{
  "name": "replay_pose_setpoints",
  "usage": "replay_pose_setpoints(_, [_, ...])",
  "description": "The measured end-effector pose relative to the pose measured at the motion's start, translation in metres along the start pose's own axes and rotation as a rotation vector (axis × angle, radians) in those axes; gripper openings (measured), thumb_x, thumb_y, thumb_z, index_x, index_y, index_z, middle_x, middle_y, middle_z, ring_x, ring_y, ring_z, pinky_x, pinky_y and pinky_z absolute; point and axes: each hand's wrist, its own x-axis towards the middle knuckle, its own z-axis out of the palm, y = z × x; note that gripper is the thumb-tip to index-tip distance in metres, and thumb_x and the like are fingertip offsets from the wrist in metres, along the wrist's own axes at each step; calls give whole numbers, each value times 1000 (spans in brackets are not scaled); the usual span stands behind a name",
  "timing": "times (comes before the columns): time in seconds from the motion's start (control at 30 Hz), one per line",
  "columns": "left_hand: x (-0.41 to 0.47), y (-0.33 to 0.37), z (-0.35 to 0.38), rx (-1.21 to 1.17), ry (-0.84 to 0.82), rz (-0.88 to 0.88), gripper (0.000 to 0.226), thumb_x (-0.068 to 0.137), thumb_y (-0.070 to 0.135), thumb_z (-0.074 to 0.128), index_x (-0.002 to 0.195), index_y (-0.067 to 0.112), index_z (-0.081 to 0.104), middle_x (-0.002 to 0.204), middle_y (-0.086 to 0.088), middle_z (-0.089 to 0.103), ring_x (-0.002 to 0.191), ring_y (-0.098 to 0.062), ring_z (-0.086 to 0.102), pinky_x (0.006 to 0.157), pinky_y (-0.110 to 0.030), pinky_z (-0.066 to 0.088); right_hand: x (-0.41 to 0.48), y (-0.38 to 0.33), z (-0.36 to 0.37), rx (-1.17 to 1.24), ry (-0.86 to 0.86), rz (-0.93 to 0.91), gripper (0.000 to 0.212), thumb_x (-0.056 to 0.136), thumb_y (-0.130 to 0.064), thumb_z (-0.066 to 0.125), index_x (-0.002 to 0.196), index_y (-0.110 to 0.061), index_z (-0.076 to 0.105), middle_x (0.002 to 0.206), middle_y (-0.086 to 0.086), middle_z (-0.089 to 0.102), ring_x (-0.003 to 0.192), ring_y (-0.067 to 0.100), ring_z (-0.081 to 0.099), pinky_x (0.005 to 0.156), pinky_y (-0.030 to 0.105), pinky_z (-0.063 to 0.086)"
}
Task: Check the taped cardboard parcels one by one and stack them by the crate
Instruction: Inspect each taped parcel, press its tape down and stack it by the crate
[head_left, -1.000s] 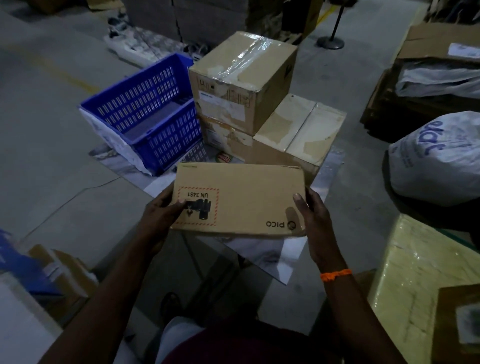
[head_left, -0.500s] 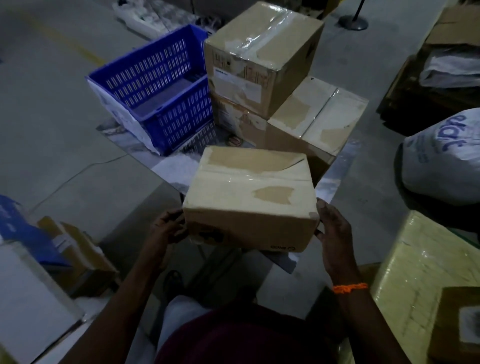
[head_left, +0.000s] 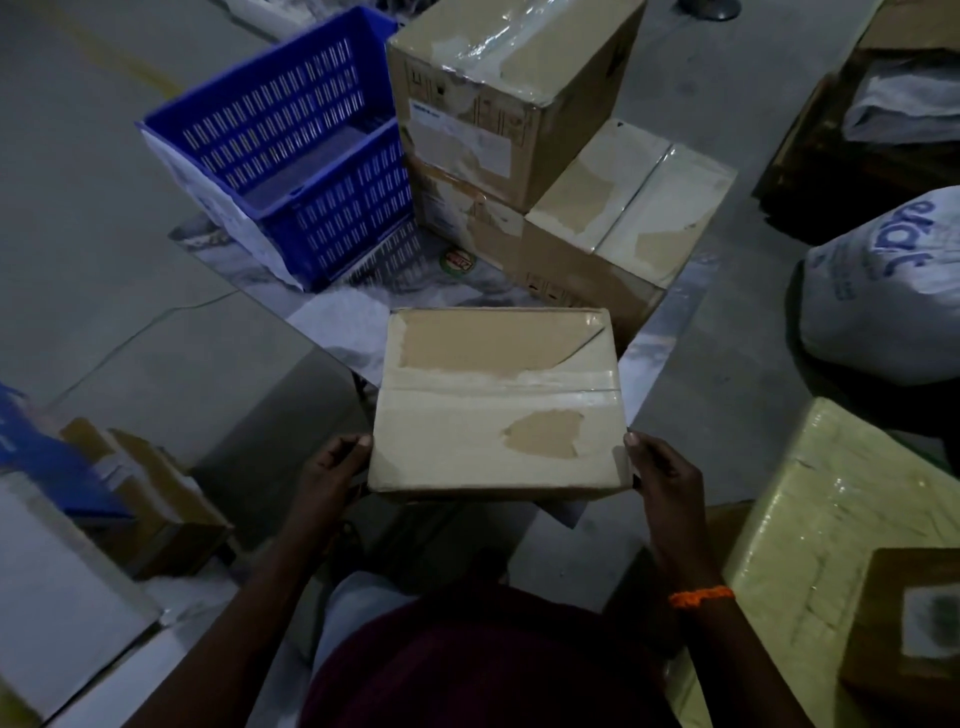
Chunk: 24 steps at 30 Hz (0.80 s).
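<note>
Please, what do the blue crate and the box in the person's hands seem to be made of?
The crate: most likely moulded plastic, plain blue and fairly dull, judging by its uniform colour and rows of slots. The box: brown cardboard, matte, with shiny clear tape across the top; paler torn patches look like peeled paper.

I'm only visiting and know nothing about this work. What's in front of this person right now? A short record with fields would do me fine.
Held item: cardboard parcel, taped face up, with patches of torn paper
Left hand: grips the parcel's left edge
Right hand: grips the parcel's right edge
Crate: blue slotted crate, beyond the parcel, to the left
Stack: taped boxes right beside the crate, one sitting on top
Nearby: white sack at right; yellow wrapped package at lower right
</note>
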Motion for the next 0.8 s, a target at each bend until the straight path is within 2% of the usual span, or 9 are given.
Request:
replay_pose_setpoints(0.07, [11,8,7,33,10,35,16,104,21,55,110,11,66,108,-6,70,97,-20,65,73,-30,54,8,-4,3,-25,1,-31,9,99,-27,69,104,-30,76,101,-11,78,99,10,71,91,46,60])
replay_pose_setpoints(0.13, [25,19,12,106,-10,77,24,103,27,58,123,14,63,120,-6,67,103,-20,64,81,-34,54,20,-10,9,-53,-26,-67,10,99,-28,69,106,-32,75,103,-13,77,100,6,70,89,39,58])
replay_pose_setpoints(0.23, [43,41,22,197,-88,122,45,95,42,64,137,24,58,130,-1,65,113,-20,63,93,-41,54,45,-22,21,-75,-106,-65,22,98,-30,70,118,-22,74,111,-7,76,104,9,71,87,33,57])
replay_pose_setpoints(0.3, [56,55,28,225,-108,114,56,87,47,65,139,28,57,129,-1,66,112,-22,66,94,-47,56,63,-31,29,-81,-166,-18,29,97,-34,71,121,-18,72,112,0,77,103,17,72,83,32,58])
replay_pose_setpoints(0.37, [65,67,36,209,-142,76,52,87,42,67,137,30,60,125,-1,70,109,-25,68,93,-52,56,77,-40,37,-74,-242,30,31,97,-37,71,123,-20,71,114,3,77,100,18,74,81,33,60])
replay_pose_setpoints(0.47, [68,77,43,173,-161,46,47,93,14,65,138,21,57,125,-5,68,112,-29,66,91,-49,57,88,-50,48,-72,-285,36,33,96,-39,72,126,-25,71,116,-4,76,106,14,72,96,43,59])
replay_pose_setpoints(0.57, [58,84,40,112,-69,39,53,89,4,64,139,19,52,127,-3,63,110,-24,63,79,-40,55,82,-57,50,-51,-280,-53,37,98,-39,70,133,-25,67,122,-9,74,113,7,68,99,36,55])
replay_pose_setpoints(0.7, [41,96,31,-45,29,112,31,99,26,60,130,20,60,115,-2,69,104,-24,64,82,-41,51,67,-67,44,118,-220,-125,35,101,-31,65,134,-18,65,123,-5,73,111,8,69,86,24,55])
replay_pose_setpoints(0.8, [24,112,30,-230,18,140,41,103,46,50,128,16,63,124,-6,68,113,-25,63,89,-44,52,58,-73,37,241,-184,-132,24,106,-27,58,125,-15,66,115,-7,73,110,13,69,84,31,56])
